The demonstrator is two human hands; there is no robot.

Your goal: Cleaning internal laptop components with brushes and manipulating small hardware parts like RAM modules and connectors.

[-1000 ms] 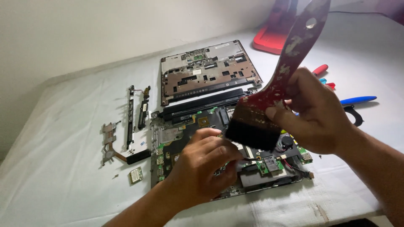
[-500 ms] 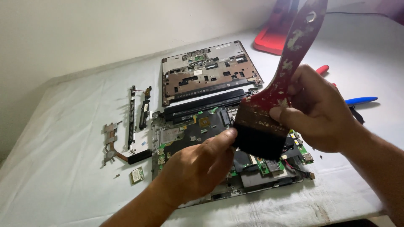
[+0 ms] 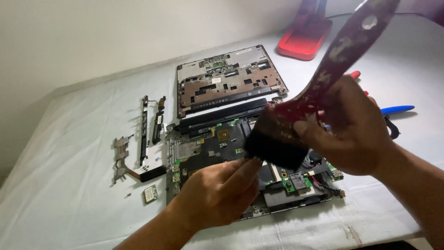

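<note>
My right hand [image 3: 349,129] grips a wide paint brush [image 3: 296,120] with a red, worn handle and black bristles, held above an opened laptop base [image 3: 217,143] whose green motherboard lies exposed. My left hand [image 3: 217,194] rests low over the front of the board, its fingertips touching the lower edge of the bristles. The brush and both hands hide much of the board's middle and right side.
A removed laptop top cover [image 3: 229,78] lies behind the base. Left of it sit two narrow strips [image 3: 150,122], a copper heat pipe [image 3: 125,164] and a small card [image 3: 150,193]. A red stand [image 3: 305,39] is far back; blue-handled pliers [image 3: 395,111] lie to the right.
The brush has lifted slightly and shifted right. My left hand has moved up from the board so its fingers meet the bristles.
</note>
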